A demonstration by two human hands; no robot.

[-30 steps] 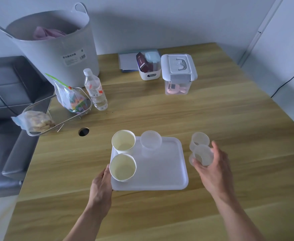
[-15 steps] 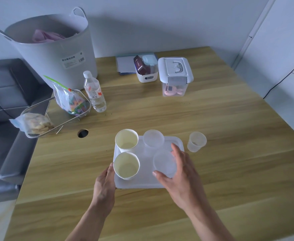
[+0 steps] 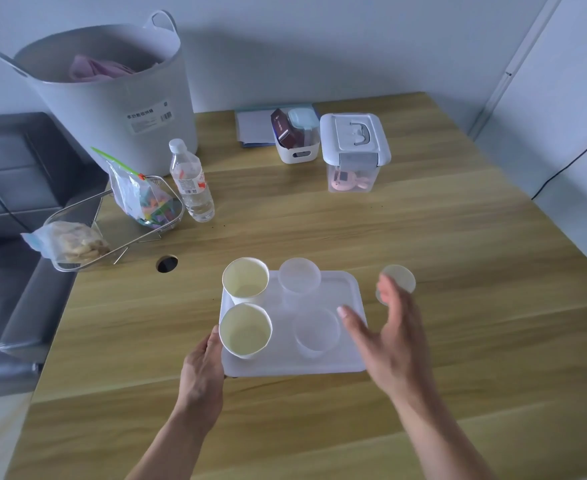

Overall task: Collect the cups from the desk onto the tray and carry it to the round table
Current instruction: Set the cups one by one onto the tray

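Note:
A white tray [image 3: 340, 362] lies on the wooden desk [image 3: 458, 258]. On it stand two paper cups, one at the back left [image 3: 245, 279] and one at the front left [image 3: 245, 330], and two clear plastic cups, one at the back [image 3: 299, 279] and one at the front middle [image 3: 317, 331]. Another clear plastic cup [image 3: 399, 279] stands on the desk just right of the tray. My left hand [image 3: 202, 370] grips the tray's front left edge. My right hand [image 3: 391, 336] hovers open over the tray's right edge, between the front clear cup and the cup on the desk.
At the back left stand a large grey tub [image 3: 112, 95], a water bottle [image 3: 191, 181] and a wire basket [image 3: 112, 226] with bagged items. A small white bin [image 3: 297, 138] and a lidded clear box [image 3: 353, 152] stand at the back. A cable hole [image 3: 166, 263] lies left of the tray.
My right hand carried a clear cup from the desk onto the tray, set it down at the front middle, let go and moved right with fingers spread. My left hand stayed on the tray.

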